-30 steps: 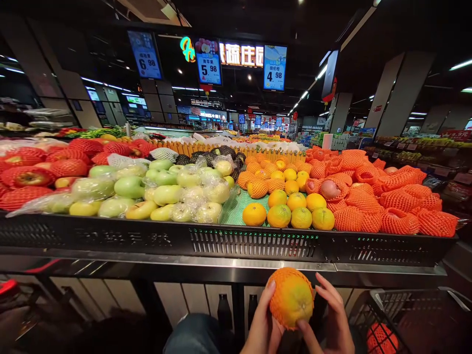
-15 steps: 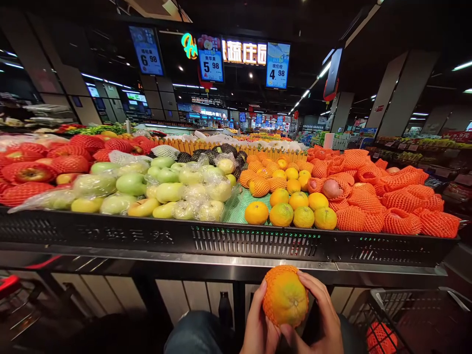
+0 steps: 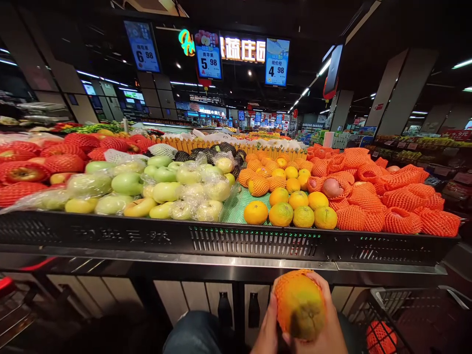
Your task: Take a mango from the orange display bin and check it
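Fingers of my right hand (image 3: 324, 319) wrap the netted orange (image 3: 300, 305) from the right and below; my left hand (image 3: 267, 327) grips its left side. Since half a second ago I note the orange shifted right and turned, a dark patch now facing me. It sits below the display rail (image 3: 236, 241). Beyond, loose oranges (image 3: 291, 211) unchanged.

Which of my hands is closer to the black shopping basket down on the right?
Right. The right hand holds the netted orange on the side toward the basket; the left hand grips its far side.
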The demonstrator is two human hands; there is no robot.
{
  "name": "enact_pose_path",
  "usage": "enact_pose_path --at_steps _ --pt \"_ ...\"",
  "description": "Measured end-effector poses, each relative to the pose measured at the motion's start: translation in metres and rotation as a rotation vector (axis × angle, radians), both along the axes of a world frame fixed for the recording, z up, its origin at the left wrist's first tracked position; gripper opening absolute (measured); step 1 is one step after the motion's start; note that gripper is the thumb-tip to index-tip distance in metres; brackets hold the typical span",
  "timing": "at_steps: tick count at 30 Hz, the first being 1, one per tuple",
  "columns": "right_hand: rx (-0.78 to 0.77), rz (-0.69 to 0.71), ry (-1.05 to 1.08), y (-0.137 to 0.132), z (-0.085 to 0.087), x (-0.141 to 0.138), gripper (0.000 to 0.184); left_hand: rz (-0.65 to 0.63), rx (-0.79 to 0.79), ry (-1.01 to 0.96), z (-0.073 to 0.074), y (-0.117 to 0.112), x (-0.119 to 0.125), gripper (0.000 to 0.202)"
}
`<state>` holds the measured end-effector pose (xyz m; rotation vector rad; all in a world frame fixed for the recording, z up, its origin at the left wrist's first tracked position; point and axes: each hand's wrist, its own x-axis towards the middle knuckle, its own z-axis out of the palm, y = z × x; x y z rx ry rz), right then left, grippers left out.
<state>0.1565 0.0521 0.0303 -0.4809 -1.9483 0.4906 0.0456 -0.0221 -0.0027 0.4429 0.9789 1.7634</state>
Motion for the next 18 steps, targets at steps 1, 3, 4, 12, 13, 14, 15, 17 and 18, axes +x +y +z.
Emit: enact_pose_path --at_steps 1,3,4,12,13,14,15,17,18 --pt "0.020 -0.014 -0.009 0.002 0.001 0.003 0.079 0.015 -0.011 0.199 0.005 0.000 -0.005 0.076" --pt "0.088 -0.067 -0.071 0.009 -0.003 0.009 0.081 0.039 -0.043 0.625 0.018 0.000 -0.018 0.077" --pt "0.110 -0.128 -0.119 0.012 -0.007 0.012 0.083 0.063 -0.066 0.793 0.024 0.000 -0.024 0.073" --pt "0.207 -0.343 -0.332 0.022 -0.034 0.025 0.088 0.076 0.012 1.281 0.018 -0.010 -0.020 0.080" --pt "0.215 -0.338 -0.338 0.022 -0.036 0.025 0.089 0.091 -0.043 1.291 0.017 -0.009 -0.018 0.085" --pt "0.229 -0.328 -0.339 0.023 -0.038 0.026 0.092 0.106 -0.077 1.289 0.016 -0.007 -0.016 0.087" --pt "0.240 -0.319 -0.333 0.024 -0.040 0.027 0.093 0.118 -0.085 1.279 0.016 -0.005 -0.016 0.085" --pt "0.237 -0.282 -0.318 0.027 -0.044 0.029 0.088 0.147 -0.057 1.258 0.017 -0.001 -0.017 0.081" --pt "0.228 -0.262 -0.298 0.027 -0.046 0.030 0.084 0.166 -0.039 1.246 0.017 0.000 -0.019 0.079"
